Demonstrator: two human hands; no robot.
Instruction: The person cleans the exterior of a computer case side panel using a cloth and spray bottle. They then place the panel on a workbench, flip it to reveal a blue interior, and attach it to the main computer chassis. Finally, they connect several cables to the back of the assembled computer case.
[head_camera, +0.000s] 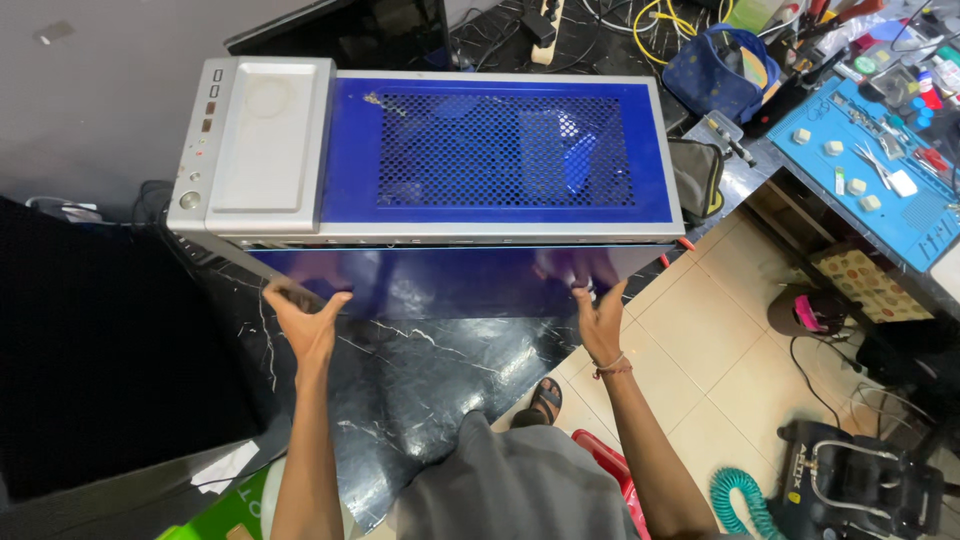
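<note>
At the far left of the frame a dark, flat black surface fills the lower left, with a bit of white paper and a green box corner below it. Just right of that, the person's left hand is raised with fingers spread wide, thumb and fingertips pressed against the lower left edge of a glossy blue side panel. The panel belongs to a computer case lying across the upper middle of the frame on a black marble-patterned table; the case has a silver front at its left end and a blue perforated mesh face turned upward. Further right, the right hand, with a thread band at the wrist, holds the panel's lower right edge, its fingers lying up against the panel and partly hidden. At the upper right sits a blue work mat strewn with small tools, and at the lower right a teal coiled hose lies on the tiled floor.
</note>
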